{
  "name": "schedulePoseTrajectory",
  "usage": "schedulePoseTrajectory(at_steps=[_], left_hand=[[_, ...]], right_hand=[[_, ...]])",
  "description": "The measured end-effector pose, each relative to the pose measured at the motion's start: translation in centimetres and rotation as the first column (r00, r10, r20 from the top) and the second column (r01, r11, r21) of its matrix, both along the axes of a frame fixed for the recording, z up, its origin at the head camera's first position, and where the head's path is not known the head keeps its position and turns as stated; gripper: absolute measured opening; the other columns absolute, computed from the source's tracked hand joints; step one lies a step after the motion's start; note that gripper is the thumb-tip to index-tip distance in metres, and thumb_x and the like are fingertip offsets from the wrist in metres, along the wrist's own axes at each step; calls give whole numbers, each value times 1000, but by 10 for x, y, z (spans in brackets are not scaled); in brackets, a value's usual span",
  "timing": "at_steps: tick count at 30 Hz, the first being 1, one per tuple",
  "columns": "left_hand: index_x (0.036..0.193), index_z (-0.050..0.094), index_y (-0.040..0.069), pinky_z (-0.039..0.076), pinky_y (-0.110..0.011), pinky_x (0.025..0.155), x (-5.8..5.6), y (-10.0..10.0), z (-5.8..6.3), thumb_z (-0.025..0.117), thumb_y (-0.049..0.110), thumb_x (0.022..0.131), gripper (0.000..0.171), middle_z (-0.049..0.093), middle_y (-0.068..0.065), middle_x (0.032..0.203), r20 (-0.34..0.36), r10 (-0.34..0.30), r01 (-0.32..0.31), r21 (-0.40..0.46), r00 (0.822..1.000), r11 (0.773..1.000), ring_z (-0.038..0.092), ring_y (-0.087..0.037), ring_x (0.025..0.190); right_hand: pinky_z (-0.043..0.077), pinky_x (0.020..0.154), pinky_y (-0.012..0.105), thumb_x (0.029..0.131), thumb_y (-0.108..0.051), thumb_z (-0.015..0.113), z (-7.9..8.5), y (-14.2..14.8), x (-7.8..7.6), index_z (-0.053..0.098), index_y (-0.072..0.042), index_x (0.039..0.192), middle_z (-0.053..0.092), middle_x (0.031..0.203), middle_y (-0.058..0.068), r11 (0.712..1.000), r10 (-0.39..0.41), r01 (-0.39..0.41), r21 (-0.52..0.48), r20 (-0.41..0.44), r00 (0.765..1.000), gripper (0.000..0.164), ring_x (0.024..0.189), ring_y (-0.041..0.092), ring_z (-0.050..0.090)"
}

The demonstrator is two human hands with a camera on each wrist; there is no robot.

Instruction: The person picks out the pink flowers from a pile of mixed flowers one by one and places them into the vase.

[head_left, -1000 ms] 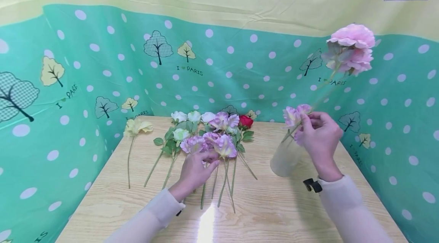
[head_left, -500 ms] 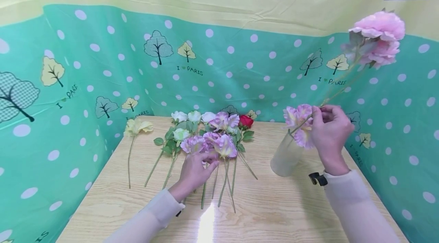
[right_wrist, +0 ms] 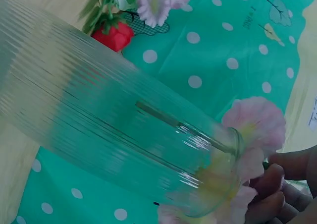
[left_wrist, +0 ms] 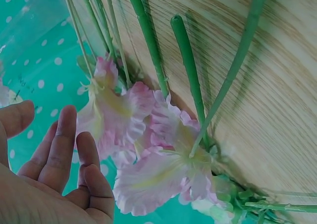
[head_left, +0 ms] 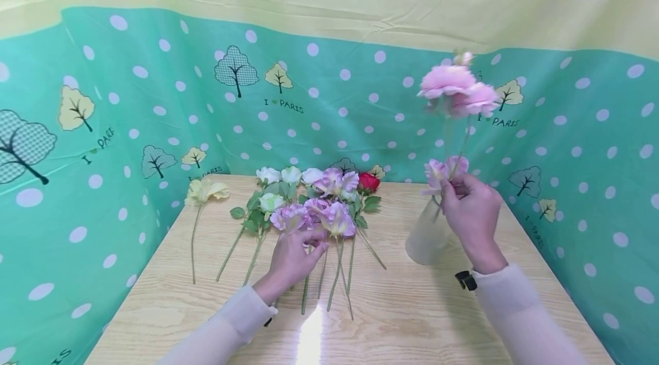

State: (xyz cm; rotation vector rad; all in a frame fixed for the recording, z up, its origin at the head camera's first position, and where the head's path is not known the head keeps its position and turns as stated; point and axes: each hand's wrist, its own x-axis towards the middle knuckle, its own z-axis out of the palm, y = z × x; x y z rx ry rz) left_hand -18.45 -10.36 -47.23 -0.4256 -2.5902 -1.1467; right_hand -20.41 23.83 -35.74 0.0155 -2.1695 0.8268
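Observation:
My right hand [head_left: 473,213] pinches the stem of a pink peony [head_left: 453,84], which has two large blooms and a small bud on top. It stands above the mouth of a clear ribbed glass vase [head_left: 427,236]. Light purple flowers [head_left: 435,173] sit at the vase mouth, beside my fingertips. Through the glass in the right wrist view, a stem [right_wrist: 163,115] reaches partway down inside. Near the purple flowers [head_left: 337,219] lying on the table is my left hand [head_left: 296,253]; the left wrist view shows its fingers loosely bent, holding nothing.
White roses [head_left: 271,202] and a red rose [head_left: 368,182] lie among the purple flowers, stems toward me. A pale yellow flower [head_left: 206,190] lies apart at the left. Polka-dot cloth [head_left: 360,96] surrounds the wooden table [head_left: 401,319] at the back and sides.
The peony first swung right and up with my right hand, then came back left, its stem now nearly upright over the vase mouth. My left hand has stayed in place.

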Motion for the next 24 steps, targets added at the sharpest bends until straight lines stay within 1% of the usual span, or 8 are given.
schedulePoseTrajectory(at_steps=[3,6,7,12,16,19,21,24], left_hand=[[104,80,17,50,-36,70,0,-1,0,82,24,88,18,75,8,84,0,2,-2,-4,1000,1000,71,-23,81],[104,80,15,50,-39,73,0,-1,-1,82,25,88,19,75,8,83,0,2,-2,-6,1000,1000,70,-24,80],[104,80,16,50,-40,73,0,-1,-1,82,25,88,19,75,9,83,-2,4,-4,-6,1000,1000,70,-24,79],[104,80,14,50,-36,69,0,-1,0,81,25,88,19,75,8,83,-6,5,-5,-21,1000,1000,71,-23,77],[104,80,14,49,-35,67,0,-1,0,82,24,88,19,75,8,82,-2,9,-9,-27,1000,1000,70,-23,75],[104,80,15,49,-35,67,0,-1,0,82,25,88,19,75,9,81,3,13,-13,-26,1000,1000,70,-23,74],[104,80,15,49,-35,67,0,-1,0,82,25,88,19,74,10,81,2,13,-13,-31,1000,999,69,-22,73],[104,80,16,48,-31,64,0,-2,1,82,26,88,19,74,10,81,1,19,-19,-43,1000,999,67,-16,70]], right_hand=[[54,64,28,90,-9,79,-5,-1,0,74,2,87,75,81,18,998,-14,12,67,27,1000,12,69,32,74],[56,66,47,91,-11,78,-8,-2,1,74,2,89,76,83,19,996,-26,18,82,89,996,13,73,34,74],[56,66,49,91,-12,78,-9,-2,1,75,2,90,76,83,19,997,-27,18,79,111,993,14,72,34,74],[56,63,44,92,-12,77,-13,-3,4,76,1,93,75,84,18,997,-28,14,82,173,985,14,70,31,71],[53,60,30,89,-12,79,-15,-2,5,75,2,94,74,83,18,997,-18,6,75,166,986,16,69,29,70],[48,61,20,86,-11,81,-18,-2,5,75,2,96,74,84,17,998,-14,6,57,152,988,18,71,28,68],[46,62,20,85,-11,82,-19,-2,6,75,2,98,73,84,17,999,-13,6,50,142,990,20,71,28,67],[46,63,28,86,-17,84,-19,-4,6,76,0,101,73,81,15,997,-14,5,80,117,993,24,70,27,66]])
